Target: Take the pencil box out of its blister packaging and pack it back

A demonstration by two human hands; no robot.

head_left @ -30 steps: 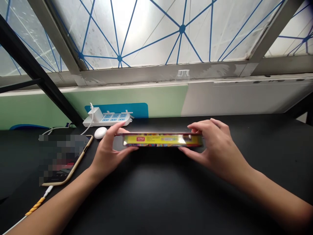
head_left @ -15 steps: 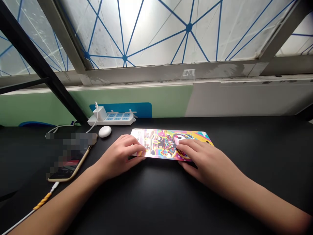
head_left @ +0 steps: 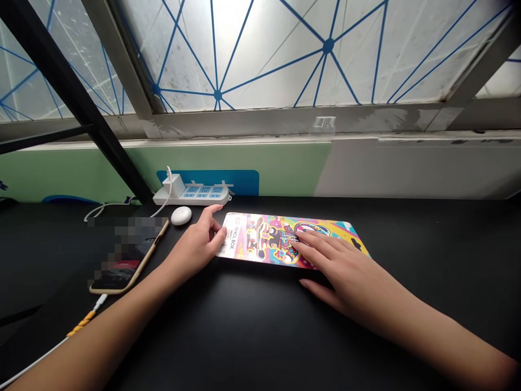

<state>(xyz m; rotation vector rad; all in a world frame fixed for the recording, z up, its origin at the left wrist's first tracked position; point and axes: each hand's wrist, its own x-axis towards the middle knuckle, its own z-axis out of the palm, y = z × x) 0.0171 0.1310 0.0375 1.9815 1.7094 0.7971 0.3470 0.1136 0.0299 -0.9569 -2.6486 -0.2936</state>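
A flat, brightly printed pencil box lies on the black table, its long side running left to right. Its white left end shows a barcode and the words "PENCIL BOX". My right hand rests flat over the right half, fingers stretched out on the printed top and thumb apart below the near edge. At the left end is my left hand, its index finger extended past the far corner, the other fingers loosely bent and the thumb tip at the box's edge. It does not grip the box.
Left of my left hand lies a phone, partly blurred out, with a charging cable. A white rounded case sits near a power strip with a plugged-in charger. A black slanted post stands at the left, before the window.
My left hand has let go of the box's left part and moved left, uncovering the label. My right hand stays on the box, its thumb now apart from the near edge. The view has shifted slightly.
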